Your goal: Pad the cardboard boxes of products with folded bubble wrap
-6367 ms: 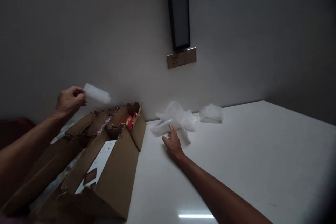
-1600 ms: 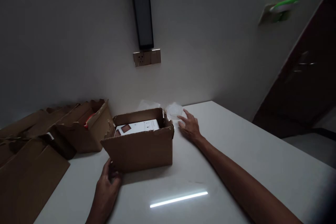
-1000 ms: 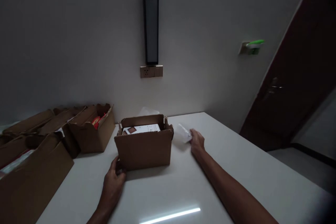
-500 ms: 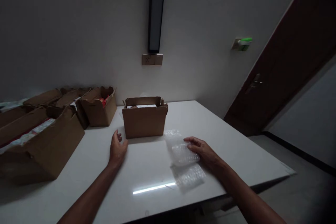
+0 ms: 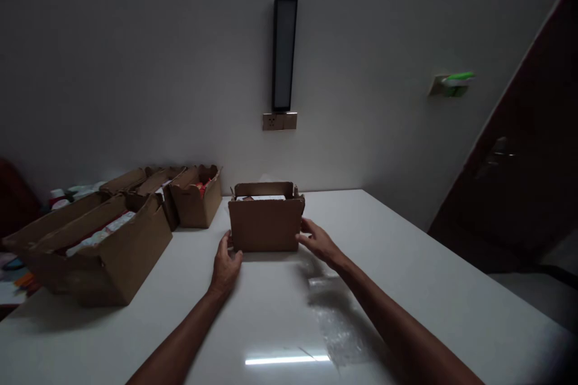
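Observation:
A small open cardboard box (image 5: pixel 265 224) stands on the white table (image 5: pixel 442 289) near the wall, with a white item showing inside it. My left hand (image 5: pixel 225 263) touches the box's lower left corner. On the box's right side rests my right hand (image 5: pixel 316 242), fingers spread. A sheet of clear bubble wrap (image 5: pixel 336 319) lies flat on the table under my right forearm. Neither hand holds anything lifted.
Several larger open cardboard boxes (image 5: pixel 108 240) sit in a row at the left of the table. A dark wall light (image 5: pixel 284 51) and a socket plate (image 5: pixel 280 121) are on the wall behind. A dark door (image 5: pixel 519 174) stands at the right.
My right hand let go of the bubble wrap, left flat on the table, and moved to the box's right side. My left hand closed in on the box's left corner.

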Tool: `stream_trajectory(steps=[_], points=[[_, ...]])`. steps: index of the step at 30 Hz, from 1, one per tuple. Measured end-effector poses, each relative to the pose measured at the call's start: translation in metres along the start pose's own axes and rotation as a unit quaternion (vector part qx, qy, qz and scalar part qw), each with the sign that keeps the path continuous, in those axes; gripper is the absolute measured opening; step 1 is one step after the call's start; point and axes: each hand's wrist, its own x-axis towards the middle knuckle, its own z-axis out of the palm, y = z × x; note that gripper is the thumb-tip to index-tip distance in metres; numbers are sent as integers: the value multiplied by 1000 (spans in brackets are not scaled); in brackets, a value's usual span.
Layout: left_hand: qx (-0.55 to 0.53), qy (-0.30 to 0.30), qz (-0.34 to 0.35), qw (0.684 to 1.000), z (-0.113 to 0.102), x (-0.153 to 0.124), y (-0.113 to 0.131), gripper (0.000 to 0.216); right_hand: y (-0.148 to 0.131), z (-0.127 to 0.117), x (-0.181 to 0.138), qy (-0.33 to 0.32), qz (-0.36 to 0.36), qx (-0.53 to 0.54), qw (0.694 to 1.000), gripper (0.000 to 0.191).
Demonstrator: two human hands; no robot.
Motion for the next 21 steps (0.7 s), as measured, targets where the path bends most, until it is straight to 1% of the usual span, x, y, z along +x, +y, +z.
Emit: stream_trajectory(steps=[4,7,9,11,13,15,16,17,18,19,20,21], points=[[3,32,-9,999,-8,9,-5,54,-15,23,18,-62,-3,15,998,39],[25,68,-31,997,-17,17,-15,53,-28,32,25,-93,1,16,996,35],[42,75,-46,995,-22,20,-21,57,-37,27,27,-93,8,14,996,36],[54,64,-57,995,-26,21,-27,62,-45,8,19,-71,14,12,997,39],[62,52,-66,995,-28,19,-30,64,-52,-24,-3,-34,14,-4,999,38],[67,47,-72,994,-28,17,-32,65,-54,-58,-41,-12,-1,-43,999,33],[68,48,-76,994,-28,16,-31,65,-53,-72,-64,-24,-6,-64,998,30],[70,51,-78,993,-29,16,-30,65,-50,-82,-89,-59,-5,-76,995,28],[73,57,-80,992,-29,17,-27,65,-44,-87,-113,-105,-2,-85,991,27],[77,67,-81,991,-30,17,-24,64,-37,-87,-136,-142,-5,-98,985,28],[83,79,-79,990,-32,18,-18,64,-28,-83,-156,-164,-17,-118,979,32],[91,92,-76,989,-34,18,-11,64,-19,-74,-172,-172,-34,-143,974,35]])
